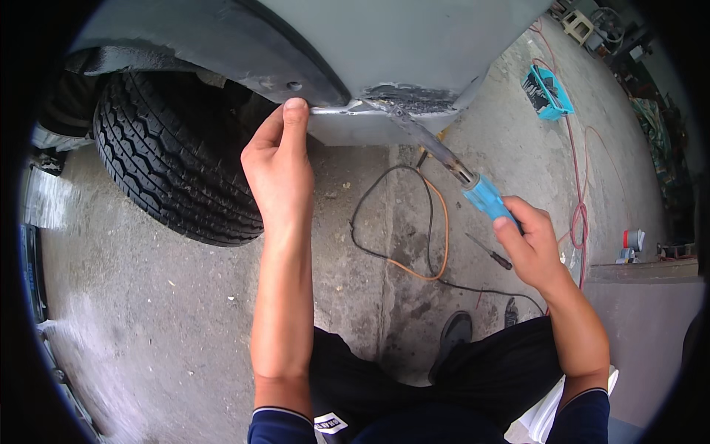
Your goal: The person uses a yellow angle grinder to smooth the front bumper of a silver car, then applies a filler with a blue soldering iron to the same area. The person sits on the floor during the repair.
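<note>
though likely stiff, hold tool [435, 146] by blue handle [484, 198], clasped in right fingers [508, 229]; pinching silvery rod [330, 111] in left fingers [295, 122].

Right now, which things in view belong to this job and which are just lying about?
In use:
blue-handled tool, right hand
silvery strip, left hand
scraped panel patch at the tool's tip

Lying about, apparently:
screwdriver on the floor
turquoise basket
</note>
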Demonstrator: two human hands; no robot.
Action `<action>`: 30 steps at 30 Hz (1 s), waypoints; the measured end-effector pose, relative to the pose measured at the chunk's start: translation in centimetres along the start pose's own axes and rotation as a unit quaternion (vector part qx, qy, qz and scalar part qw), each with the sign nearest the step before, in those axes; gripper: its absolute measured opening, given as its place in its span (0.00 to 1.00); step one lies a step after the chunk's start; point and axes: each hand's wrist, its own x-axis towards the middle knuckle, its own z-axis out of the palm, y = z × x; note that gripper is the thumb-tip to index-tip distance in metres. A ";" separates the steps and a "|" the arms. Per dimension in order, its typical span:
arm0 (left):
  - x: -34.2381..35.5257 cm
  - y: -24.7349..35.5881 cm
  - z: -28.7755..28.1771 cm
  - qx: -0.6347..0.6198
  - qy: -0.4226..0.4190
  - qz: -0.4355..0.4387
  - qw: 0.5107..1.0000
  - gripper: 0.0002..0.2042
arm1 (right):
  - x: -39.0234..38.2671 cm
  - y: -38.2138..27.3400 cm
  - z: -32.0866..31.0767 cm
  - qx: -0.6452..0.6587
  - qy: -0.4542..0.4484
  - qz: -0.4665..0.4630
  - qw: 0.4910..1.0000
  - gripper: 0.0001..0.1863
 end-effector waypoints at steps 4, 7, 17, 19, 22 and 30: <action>0.1 -0.3 0.1 0.003 0.010 0.022 1.000 0.23 | 0.7 0.2 0.1 -0.001 -0.010 0.011 1.000 0.09; 0.3 -0.2 -0.1 0.003 -0.003 -0.008 1.000 0.25 | 1.1 0.4 0.2 -0.008 -0.006 -0.009 1.000 0.10; 0.4 -0.5 -0.1 -0.012 -0.009 0.006 1.000 0.23 | 1.6 1.1 0.3 -0.050 0.035 -0.053 0.997 0.11; 0.6 -0.8 -0.3 -0.013 -0.012 0.008 1.000 0.23 | 1.6 1.2 0.3 -0.047 0.033 -0.046 0.997 0.11; 0.7 -1.0 -0.4 -0.016 -0.013 0.009 1.000 0.23 | 1.7 1.5 0.4 -0.047 0.037 -0.045 0.997 0.11; 0.6 -0.8 -0.3 -0.003 -0.013 0.008 1.000 0.19 | 1.7 1.5 0.3 -0.028 0.039 -0.031 0.998 0.11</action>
